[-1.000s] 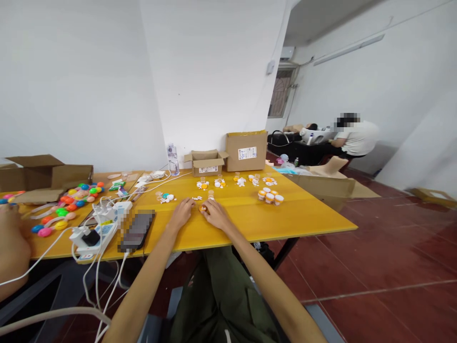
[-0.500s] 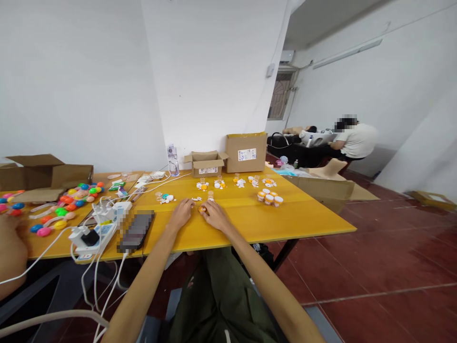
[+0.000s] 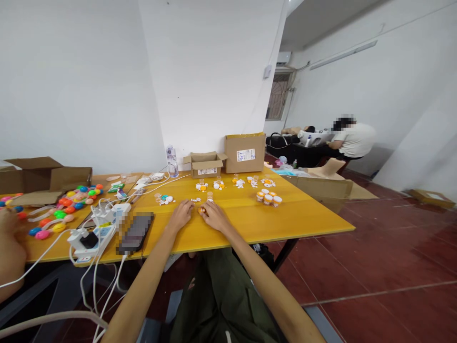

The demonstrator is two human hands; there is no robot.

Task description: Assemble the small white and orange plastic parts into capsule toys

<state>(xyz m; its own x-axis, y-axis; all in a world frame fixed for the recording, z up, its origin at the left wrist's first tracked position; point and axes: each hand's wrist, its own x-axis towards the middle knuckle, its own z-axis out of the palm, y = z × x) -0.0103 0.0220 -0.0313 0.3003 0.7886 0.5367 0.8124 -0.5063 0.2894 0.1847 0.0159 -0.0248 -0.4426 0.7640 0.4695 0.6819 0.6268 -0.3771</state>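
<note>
Over the wooden table (image 3: 246,216), my left hand (image 3: 182,215) rests with its fingers curled inward; anything pinched at the fingertips is too small to make out. Close on its right, my right hand (image 3: 213,216) has thumb and fingers closed on a small orange round piece (image 3: 201,210), partly covered by them. Small white pieces (image 3: 196,200) lie just beyond the hands. A small clear cup (image 3: 210,195) stands past my right fingers. To the left is a group of white and teal parts (image 3: 166,199). Several white-lidded tubs (image 3: 268,196) stand together at the right.
Piles of orange and white parts (image 3: 238,181) line the back, before an open carton (image 3: 206,164) and a closed box (image 3: 244,153). A phone (image 3: 135,232), power strips (image 3: 103,231), cables and colourful balls (image 3: 73,202) lie left. Another person's arm (image 3: 10,252) is at far left.
The view has shifted very slightly. Both my hands stay nearly in place, the orange piece still at my right fingers. The other person's arm at far left has risen a little.
</note>
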